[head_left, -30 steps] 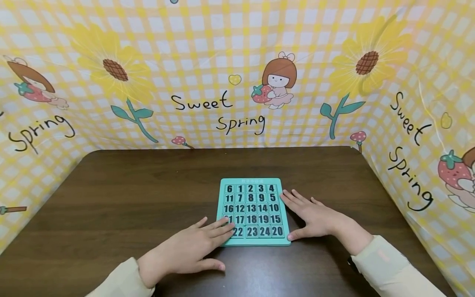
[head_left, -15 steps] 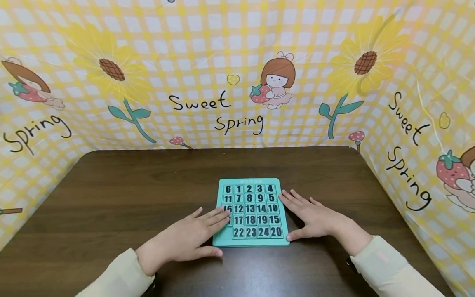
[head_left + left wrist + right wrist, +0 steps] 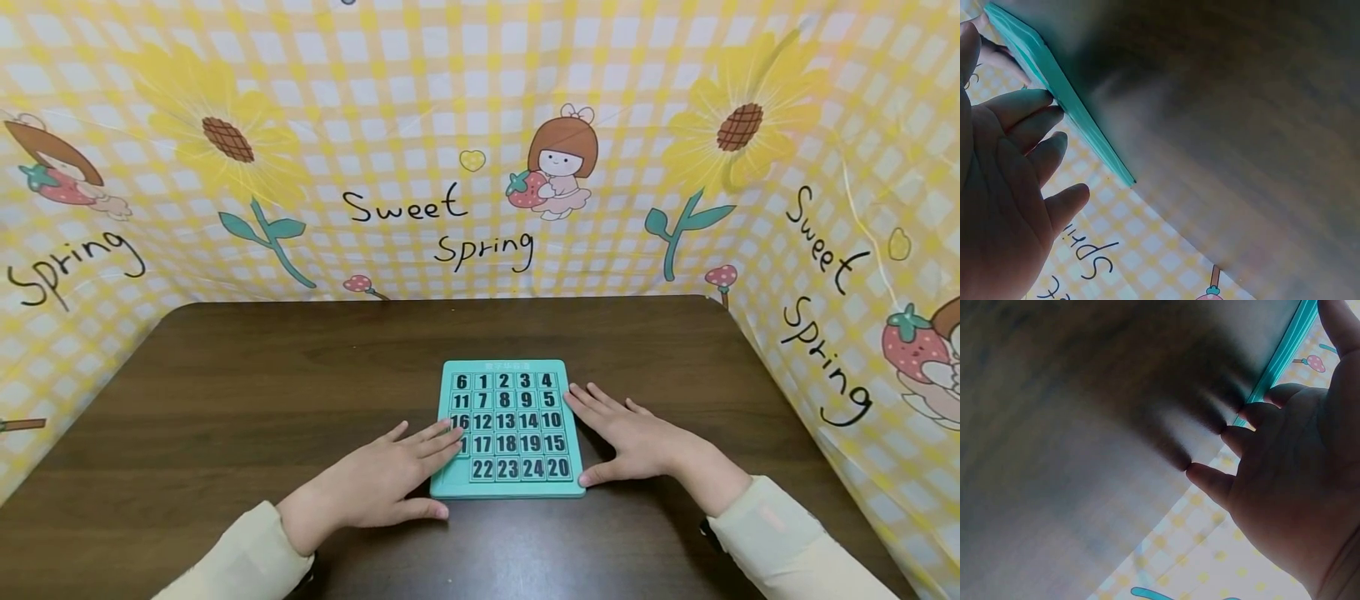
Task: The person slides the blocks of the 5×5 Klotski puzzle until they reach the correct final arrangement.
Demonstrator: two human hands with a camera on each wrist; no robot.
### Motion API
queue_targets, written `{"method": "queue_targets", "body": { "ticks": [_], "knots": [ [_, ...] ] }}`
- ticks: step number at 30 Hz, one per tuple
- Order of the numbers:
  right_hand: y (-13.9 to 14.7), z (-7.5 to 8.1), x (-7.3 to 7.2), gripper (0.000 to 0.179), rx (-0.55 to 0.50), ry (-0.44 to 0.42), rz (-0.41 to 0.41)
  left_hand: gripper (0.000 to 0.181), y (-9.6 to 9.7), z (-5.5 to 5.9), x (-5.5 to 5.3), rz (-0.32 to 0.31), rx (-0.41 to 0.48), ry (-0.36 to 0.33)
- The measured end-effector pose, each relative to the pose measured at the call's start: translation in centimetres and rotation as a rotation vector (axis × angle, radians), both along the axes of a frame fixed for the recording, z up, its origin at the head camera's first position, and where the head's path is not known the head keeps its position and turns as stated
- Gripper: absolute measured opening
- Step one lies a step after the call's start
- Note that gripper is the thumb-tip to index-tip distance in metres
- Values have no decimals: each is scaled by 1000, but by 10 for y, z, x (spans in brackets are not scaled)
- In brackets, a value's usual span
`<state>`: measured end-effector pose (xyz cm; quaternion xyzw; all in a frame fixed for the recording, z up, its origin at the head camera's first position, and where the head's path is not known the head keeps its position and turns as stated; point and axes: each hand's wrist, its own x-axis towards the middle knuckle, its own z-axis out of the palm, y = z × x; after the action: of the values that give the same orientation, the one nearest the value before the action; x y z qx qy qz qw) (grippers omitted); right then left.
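A teal number sliding puzzle (image 3: 517, 492) lies flat on the table in the head view, its tiles bearing black numbers. Flat teal base shows at its lower left corner, left of tile 22 (image 3: 482, 470). My left hand (image 3: 375, 483) reaches over the left edge, straight fingertips on the left column at tile 16 and the partly hidden tile below it. Its thumb points right, near the lower left corner. My right hand (image 3: 637, 437) lies palm down at the right side, fingertips against the edge and thumb at the lower right corner. Both wrist views show the puzzle's teal side (image 3: 1085, 125) beside extended fingers.
The dark brown wooden table (image 3: 262, 375) extends around the puzzle on all sides. A yellow checked cloth (image 3: 420, 108) with sunflowers and "Sweet Spring" lettering stands along its back and sides.
My left hand has moved up along the puzzle's left column, uncovering the lower left corner and tile 22. It barely shifts in the last half second. The right hand stays put.
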<state>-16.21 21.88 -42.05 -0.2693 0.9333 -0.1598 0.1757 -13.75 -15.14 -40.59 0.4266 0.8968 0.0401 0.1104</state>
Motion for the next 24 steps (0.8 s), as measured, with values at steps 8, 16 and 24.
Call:
{"method": "queue_targets", "body": {
  "ticks": [8, 16, 24],
  "knots": [
    [0, -1, -1, 113, 5, 2, -2, 81, -2, -1, 10, -10, 15, -2],
    [1, 1, 0, 113, 14, 5, -5, 78, -1, 2, 20, -36, 11, 37],
    [1, 0, 0, 113, 5, 6, 5, 75, -4, 4, 17, -45, 18, 42]
  ]
}}
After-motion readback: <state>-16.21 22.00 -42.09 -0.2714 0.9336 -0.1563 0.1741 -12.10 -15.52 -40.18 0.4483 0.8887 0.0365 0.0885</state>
